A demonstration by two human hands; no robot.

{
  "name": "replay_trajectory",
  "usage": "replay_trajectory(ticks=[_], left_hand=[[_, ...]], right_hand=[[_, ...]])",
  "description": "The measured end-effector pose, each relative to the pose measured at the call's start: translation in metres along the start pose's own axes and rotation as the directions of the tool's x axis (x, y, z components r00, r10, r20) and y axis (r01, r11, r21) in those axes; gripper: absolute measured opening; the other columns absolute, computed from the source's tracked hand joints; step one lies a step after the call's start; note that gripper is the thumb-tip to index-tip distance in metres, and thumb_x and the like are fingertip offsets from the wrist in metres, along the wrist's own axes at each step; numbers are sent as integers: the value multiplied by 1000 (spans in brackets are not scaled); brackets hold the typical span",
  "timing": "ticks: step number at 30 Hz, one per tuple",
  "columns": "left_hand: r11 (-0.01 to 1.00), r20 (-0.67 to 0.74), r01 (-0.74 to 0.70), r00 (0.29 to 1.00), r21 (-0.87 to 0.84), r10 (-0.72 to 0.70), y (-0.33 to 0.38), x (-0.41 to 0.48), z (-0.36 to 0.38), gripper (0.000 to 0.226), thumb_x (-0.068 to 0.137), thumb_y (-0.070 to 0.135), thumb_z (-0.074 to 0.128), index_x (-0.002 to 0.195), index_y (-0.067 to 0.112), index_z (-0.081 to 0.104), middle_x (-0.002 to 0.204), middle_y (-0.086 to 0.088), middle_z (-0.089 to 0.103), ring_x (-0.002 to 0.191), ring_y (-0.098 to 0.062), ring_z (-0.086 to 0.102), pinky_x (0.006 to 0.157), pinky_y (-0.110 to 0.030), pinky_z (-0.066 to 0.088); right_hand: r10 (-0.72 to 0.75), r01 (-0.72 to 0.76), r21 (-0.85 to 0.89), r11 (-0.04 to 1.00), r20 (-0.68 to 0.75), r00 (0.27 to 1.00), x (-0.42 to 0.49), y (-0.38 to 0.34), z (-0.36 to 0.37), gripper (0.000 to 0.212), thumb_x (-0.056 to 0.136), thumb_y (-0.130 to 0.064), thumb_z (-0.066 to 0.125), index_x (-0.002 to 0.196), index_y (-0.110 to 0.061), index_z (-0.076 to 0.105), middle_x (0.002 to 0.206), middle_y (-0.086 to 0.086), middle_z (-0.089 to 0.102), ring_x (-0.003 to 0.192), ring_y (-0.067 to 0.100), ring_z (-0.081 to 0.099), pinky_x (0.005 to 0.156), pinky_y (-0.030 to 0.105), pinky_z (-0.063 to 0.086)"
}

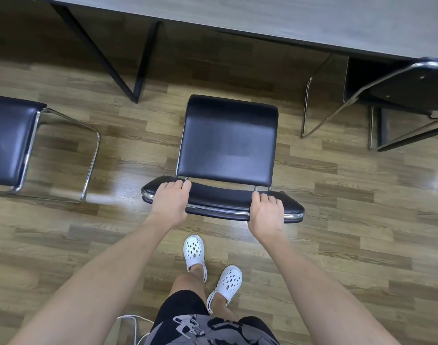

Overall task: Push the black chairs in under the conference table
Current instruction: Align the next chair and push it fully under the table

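A black padded chair with a chrome frame stands in front of me, its seat facing the grey conference table. My left hand grips the left part of the backrest top, fingers curled over its edge. My right hand grips the right part the same way. The chair's seat stands short of the table edge, out on the wooden floor. A second black chair stands at the left, also clear of the table. A third black chair at the right is tilted, partly under the table.
Black angled table legs meet the floor left of the middle chair's front. My feet in white clogs are just behind the chair. A white cable lies on the floor at the bottom.
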State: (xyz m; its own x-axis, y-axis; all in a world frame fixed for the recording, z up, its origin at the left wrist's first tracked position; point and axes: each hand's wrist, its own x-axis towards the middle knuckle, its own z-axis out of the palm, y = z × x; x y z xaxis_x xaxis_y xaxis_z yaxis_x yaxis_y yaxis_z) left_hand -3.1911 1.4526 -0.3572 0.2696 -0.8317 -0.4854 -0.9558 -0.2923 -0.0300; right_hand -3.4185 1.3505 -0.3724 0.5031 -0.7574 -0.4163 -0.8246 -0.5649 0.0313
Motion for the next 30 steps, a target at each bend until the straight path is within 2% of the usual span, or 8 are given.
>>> replay_trajectory(ticks=[4,11,21,24,27,30], left_hand=[[1000,2,-4,1000,-5,4,-4,10,-7,45,72,13,62,112,16,43,107,-1,56,103,-23,55,90,-31,36],[1000,-3,-16,1000,-26,16,-11,27,-15,44,72,12,63,112,15,43,108,-2,57,103,-24,55,91,-31,36],[996,-36,-31,999,-85,28,-19,47,-21,45,69,9,65,110,15,45,105,-2,58,102,-25,56,91,-33,38],[993,-60,-27,998,-114,20,-19,52,-23,48,65,7,68,108,13,48,107,-3,59,103,-25,56,91,-33,39],[991,-119,-25,993,-131,9,-21,61,-24,57,58,4,72,110,11,52,112,-5,60,108,-25,57,96,-34,41],[994,-111,13,994,-105,-25,-19,69,-27,82,57,6,79,133,6,47,134,-10,53,127,-26,49,109,-39,36]], right_hand=[[-8,8,1,1000,30,1000,9,0,-8,38,70,-11,65,106,-11,51,95,6,62,92,28,59,80,35,41],[19,-19,3,1000,54,998,26,-2,-17,39,69,-13,66,105,-12,51,94,5,62,91,28,59,80,36,41],[68,-68,37,997,-13,998,45,-4,-25,42,50,-4,73,88,-10,56,75,6,62,76,31,61,72,38,45],[64,-63,57,996,-11,998,50,-3,-27,42,53,-3,72,91,-9,57,81,8,64,81,32,61,75,38,46],[61,-58,69,996,-41,997,59,0,-30,50,54,-2,69,102,-7,58,99,12,65,94,33,59,83,40,46],[63,-59,69,996,-64,996,67,1,-35,65,55,0,68,118,-3,54,115,14,60,107,35,55,96,43,42]])
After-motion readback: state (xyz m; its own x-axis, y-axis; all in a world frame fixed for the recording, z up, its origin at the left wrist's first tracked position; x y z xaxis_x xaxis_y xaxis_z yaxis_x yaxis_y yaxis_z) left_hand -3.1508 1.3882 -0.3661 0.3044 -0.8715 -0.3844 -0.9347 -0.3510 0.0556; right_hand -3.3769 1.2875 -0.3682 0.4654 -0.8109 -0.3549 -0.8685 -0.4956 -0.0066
